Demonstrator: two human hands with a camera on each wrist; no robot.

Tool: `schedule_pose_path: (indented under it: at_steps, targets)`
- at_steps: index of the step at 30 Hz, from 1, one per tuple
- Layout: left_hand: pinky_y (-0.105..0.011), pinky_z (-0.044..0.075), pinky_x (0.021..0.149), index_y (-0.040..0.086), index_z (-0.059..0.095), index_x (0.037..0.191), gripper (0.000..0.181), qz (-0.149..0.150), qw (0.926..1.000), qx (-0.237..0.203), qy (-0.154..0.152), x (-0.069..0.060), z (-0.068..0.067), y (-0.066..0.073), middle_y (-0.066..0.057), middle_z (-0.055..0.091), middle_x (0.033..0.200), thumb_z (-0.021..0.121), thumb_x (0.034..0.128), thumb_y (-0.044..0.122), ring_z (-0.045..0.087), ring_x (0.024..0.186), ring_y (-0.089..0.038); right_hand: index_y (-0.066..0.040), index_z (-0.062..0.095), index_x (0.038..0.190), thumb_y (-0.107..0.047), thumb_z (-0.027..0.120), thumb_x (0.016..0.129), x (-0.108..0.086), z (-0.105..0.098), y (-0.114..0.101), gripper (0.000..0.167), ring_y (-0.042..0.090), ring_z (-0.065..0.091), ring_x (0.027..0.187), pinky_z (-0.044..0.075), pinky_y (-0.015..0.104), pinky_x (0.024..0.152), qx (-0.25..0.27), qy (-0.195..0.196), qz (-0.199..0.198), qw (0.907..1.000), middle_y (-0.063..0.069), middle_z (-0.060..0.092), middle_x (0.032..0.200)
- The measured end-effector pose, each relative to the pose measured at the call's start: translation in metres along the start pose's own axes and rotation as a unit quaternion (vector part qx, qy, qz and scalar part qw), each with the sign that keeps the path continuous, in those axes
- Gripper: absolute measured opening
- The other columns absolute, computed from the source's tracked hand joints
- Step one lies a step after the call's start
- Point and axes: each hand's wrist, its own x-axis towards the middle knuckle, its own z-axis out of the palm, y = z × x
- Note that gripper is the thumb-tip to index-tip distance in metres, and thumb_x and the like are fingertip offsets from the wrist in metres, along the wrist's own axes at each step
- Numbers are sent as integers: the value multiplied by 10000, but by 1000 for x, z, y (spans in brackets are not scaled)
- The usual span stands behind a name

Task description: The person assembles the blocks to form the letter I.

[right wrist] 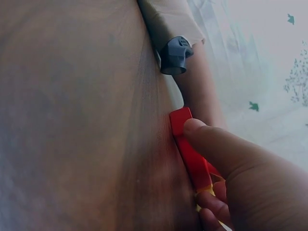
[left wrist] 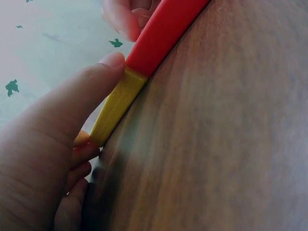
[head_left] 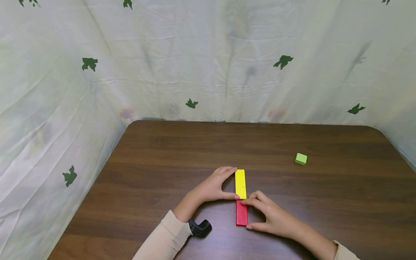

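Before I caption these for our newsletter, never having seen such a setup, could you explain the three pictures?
No robot here, just a person's bare left hand and right hand. The wide picture is taken from the person's head; the two close ones, from the left and right wrists. On the brown table, a yellow block and a red block lie end to end, and a small green block sits apart, farther off. The left hand grips the yellow block; the right hand grips the red block.

Pale, leaf-patterned curtains (head_left: 195, 65) surround a brown wooden table (head_left: 182, 144).
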Motion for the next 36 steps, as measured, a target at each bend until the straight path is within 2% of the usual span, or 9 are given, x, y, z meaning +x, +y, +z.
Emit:
schedule_pose_path:
  at_steps: [8,16,22,27,36]
  targets:
    - [-361,290,1002,76,337,1382,806,30,10000,-7,44,-2,-1,1,-51,376,1355,644,765,494,311,1245,-194,-144,542,1213,-303,734,747,0,1,1,528,74,462,965,411,212,808,-74,62,-31,9999,-62,447,1061]
    - [-406,303,990,126,321,1397,720,-179,9996,-219,86,-9,0,4,-26,328,1392,533,834,522,289,1264,-184,-149,541,1215,-318,724,754,-1,1,2,524,71,457,965,420,223,802,-86,44,56,9999,-67,440,1060]
    - [-371,296,998,124,353,1380,714,-60,9994,-286,174,-18,2,8,-26,356,1366,590,812,487,304,1249,-168,-144,542,1217,-314,731,748,-1,2,1,534,78,462,977,426,228,810,-73,68,25,9999,-66,445,1054]
    - [-375,305,991,126,359,1377,758,-101,9995,-257,143,-25,4,12,-21,360,1357,617,779,515,302,1243,-169,-148,532,1227,-311,720,760,-1,1,1,529,80,462,984,417,220,824,-41,9,56,10000,-65,441,1059]
    - [-371,320,981,122,367,1375,818,4,10000,4,76,-28,6,18,-23,378,1332,622,739,569,304,1232,-181,-147,546,1212,-309,735,744,-1,2,2,529,74,460,991,416,221,828,-32,85,49,9999,-75,443,1057]
